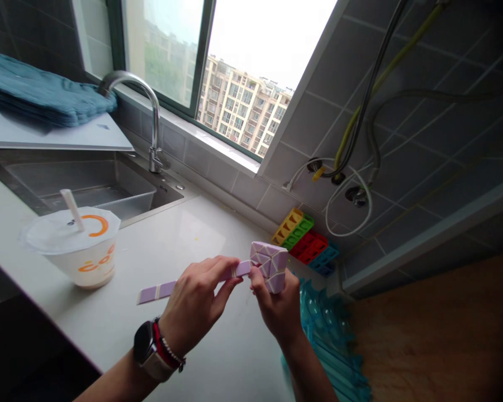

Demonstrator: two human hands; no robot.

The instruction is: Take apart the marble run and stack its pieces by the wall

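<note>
My left hand (199, 301) pinches the straight tail of a lilac folding puzzle made of linked segments (270, 262), with the strip running left past my fingers to a free end above the counter. My right hand (279, 304) grips the bunched, folded part of the same puzzle from below. Both hands hover over the white countertop (184, 240). A watch and bracelets sit on my left wrist.
A lidded paper cup with a straw (77, 245) stands at left. Behind it is a steel sink (88, 184) with a tap (153, 120) and a blue towel (37, 92). Coloured plastic trays (305, 240) lean at the wall, a teal tray (331, 340) lies below, hoses (360, 145) hang right.
</note>
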